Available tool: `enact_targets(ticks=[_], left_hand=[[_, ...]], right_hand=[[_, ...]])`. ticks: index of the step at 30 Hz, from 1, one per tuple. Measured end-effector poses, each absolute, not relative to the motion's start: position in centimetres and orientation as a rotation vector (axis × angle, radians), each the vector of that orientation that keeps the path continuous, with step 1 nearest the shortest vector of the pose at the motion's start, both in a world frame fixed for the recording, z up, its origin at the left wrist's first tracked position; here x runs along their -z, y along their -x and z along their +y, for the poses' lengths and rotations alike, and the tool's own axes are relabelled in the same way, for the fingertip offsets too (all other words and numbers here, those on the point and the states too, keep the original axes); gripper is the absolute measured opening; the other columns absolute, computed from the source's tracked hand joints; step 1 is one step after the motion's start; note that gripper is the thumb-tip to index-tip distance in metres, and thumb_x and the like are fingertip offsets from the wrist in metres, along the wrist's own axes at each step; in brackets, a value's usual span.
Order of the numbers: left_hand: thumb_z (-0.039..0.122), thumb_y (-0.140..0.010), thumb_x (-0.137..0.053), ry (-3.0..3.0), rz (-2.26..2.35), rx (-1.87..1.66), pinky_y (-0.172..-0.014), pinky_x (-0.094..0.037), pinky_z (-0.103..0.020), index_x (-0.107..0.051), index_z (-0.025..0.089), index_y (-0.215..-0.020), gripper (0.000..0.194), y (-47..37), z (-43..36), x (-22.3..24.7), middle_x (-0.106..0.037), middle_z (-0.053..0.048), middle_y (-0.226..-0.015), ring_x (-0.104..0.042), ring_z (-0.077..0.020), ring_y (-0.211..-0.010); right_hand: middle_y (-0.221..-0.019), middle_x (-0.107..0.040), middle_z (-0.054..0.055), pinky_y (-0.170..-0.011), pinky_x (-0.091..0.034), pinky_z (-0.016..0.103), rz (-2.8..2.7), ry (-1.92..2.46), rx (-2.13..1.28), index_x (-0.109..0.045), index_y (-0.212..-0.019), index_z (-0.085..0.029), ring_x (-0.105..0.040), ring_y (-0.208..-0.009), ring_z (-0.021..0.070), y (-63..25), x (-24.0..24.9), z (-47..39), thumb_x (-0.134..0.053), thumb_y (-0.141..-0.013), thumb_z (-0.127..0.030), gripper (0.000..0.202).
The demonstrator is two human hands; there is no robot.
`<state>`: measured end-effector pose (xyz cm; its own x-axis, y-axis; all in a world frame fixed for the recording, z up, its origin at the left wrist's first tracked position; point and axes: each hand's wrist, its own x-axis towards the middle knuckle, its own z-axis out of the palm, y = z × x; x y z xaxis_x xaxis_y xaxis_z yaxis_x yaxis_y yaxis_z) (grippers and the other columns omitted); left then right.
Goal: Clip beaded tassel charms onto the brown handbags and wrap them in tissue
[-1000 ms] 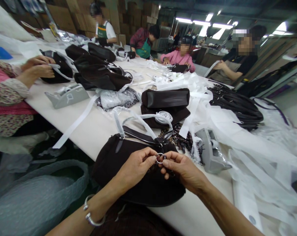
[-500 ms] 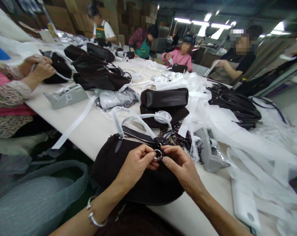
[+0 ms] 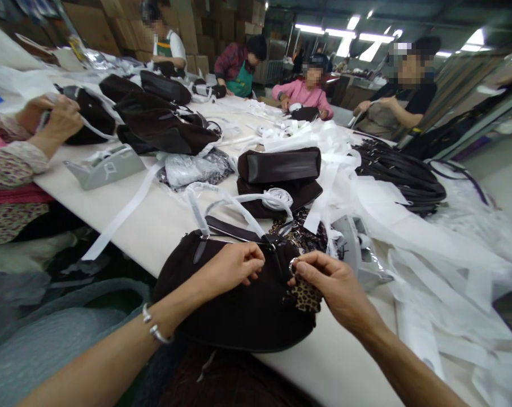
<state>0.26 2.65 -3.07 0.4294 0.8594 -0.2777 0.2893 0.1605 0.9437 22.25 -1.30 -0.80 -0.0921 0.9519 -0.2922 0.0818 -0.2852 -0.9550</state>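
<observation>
A dark brown handbag (image 3: 239, 316) lies before me, its handles (image 3: 220, 195) wrapped in white material. My right hand (image 3: 324, 274), over the bag's right side, pinches a silver metal ring (image 3: 293, 265). From that ring hangs a leopard-print charm (image 3: 307, 295), partly hidden by my fingers. My left hand (image 3: 234, 264) hovers over the middle of the bag, fingers curled together, with nothing visible in them. Just behind the bag is a pile of similar leopard-print charms (image 3: 309, 232) with metal rings.
Two more dark bags (image 3: 281, 167) are stacked ahead. A grey tape dispenser (image 3: 353, 243) stands at right, another tape dispenser (image 3: 105, 167) at left. White strips (image 3: 391, 209) and bundled black straps (image 3: 400, 175) cover the right side. Co-workers sit around the table; one person's hands (image 3: 59, 118) are at left.
My hands have moved apart. The left has come off the ring; the right has carried the ring rightward, and the leopard-print charm now shows beneath it. The whole view has shifted slightly.
</observation>
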Motion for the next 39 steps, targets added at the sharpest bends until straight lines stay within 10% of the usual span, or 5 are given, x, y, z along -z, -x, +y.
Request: enact_targets(ticks=[6, 13, 39], left_hand=[[0.014, -0.064, -0.07, -1.189, 1.218, -0.442, -0.039, -0.039, -0.016, -0.066, 0.015, -0.079, 0.015, -2.0, 7.7, 7.1, -0.061, 0.002, -0.059, -0.055, -0.0102, -0.046], [0.021, -0.08, -0.067, -0.734, 1.109, -0.612, -0.052, -0.051, -0.018, -0.058, 0.013, -0.079, 0.012, -5.0, 7.9, 9.3, -0.061, 0.0, -0.069, -0.059, -0.0069, -0.054], [0.028, -0.075, -0.075, -0.813, 0.927, -0.954, -0.068, -0.059, -0.026, -0.066, 0.011, -0.092, 0.026, -5.2, 6.6, 11.7, -0.066, -0.002, -0.083, -0.066, -0.0112, -0.067]], right_hand=[[-0.066, -0.066, 0.002, -0.049, -0.039, 0.024, -1.425, 1.648, -1.497, -0.068, -0.074, -0.018, -0.055, -0.055, 0.0129, -23.3, 0.5, 1.9, -0.07, -0.074, -0.044, 0.026], [-0.061, -0.061, -0.001, -0.049, -0.033, 0.024, -1.545, 1.77, -1.195, -0.065, -0.073, -0.017, -0.048, -0.053, 0.0114, -21.8, 5.2, 3.7, -0.063, -0.077, -0.04, 0.023], [-0.066, -0.062, -0.002, -0.061, -0.039, 0.025, -1.573, 1.732, -0.724, -0.058, -0.072, -0.019, -0.057, -0.062, 0.0138, -21.0, 8.3, 4.9, -0.058, -0.084, -0.027, 0.015]])
